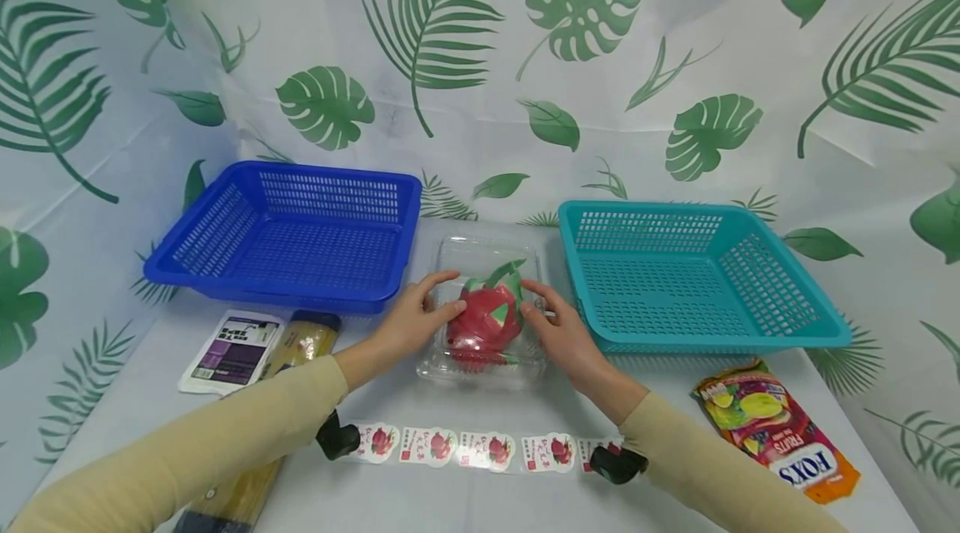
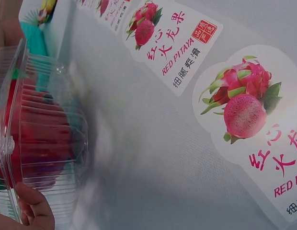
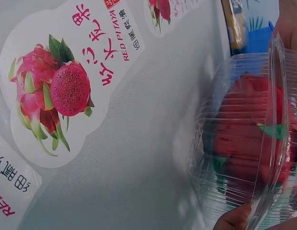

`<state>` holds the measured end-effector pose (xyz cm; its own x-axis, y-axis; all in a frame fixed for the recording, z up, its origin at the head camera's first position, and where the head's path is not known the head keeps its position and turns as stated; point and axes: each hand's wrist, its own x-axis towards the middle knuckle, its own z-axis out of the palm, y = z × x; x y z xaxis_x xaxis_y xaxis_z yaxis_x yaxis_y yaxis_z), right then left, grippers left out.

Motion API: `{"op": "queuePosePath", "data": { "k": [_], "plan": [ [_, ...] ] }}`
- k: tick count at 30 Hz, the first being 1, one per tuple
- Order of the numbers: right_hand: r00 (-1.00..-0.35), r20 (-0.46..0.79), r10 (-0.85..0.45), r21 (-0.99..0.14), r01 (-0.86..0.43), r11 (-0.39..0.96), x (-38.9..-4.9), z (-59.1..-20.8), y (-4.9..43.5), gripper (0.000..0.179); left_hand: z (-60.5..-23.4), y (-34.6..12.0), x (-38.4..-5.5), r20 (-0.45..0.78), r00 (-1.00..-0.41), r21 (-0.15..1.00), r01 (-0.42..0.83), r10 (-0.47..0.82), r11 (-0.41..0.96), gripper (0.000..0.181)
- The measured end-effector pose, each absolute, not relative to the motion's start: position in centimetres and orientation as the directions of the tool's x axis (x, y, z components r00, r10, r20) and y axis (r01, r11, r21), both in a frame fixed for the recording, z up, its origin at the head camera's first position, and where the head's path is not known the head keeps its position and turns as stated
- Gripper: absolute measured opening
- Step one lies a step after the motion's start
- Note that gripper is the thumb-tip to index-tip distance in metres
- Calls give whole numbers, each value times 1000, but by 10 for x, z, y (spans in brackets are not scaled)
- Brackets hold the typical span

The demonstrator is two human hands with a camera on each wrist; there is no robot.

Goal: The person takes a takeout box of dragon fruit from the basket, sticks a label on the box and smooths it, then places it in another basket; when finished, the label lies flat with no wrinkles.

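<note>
My left hand (image 1: 411, 320) gripped the clear box (image 1: 442, 360) at nine o'clock, my right hand (image 1: 564, 338) at three (both just as near). It lay longways, twelve to six, red fruit (image 1: 483, 318) inside, with stickers (image 1: 487, 451) apart at six.

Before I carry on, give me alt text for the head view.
Left hand and right hand hold a clear box containing a red fruit. A blue basket stands to its left, a teal basket to its right; a row of stickers lies nearer the camera, with a Fox's bag at right.
</note>
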<state>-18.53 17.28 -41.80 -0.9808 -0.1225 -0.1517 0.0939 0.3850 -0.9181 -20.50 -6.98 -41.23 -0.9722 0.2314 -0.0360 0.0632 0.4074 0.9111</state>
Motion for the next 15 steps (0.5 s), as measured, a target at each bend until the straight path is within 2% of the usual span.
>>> {"op": "queuePosePath", "data": {
  "k": [15],
  "plan": [
    [-978, -167, -126, -916, 107, 386, -188, -419, 174, 46, -414, -71, -208, -20, -973, 914, 76, 231, 398, 52]
  ]
}}
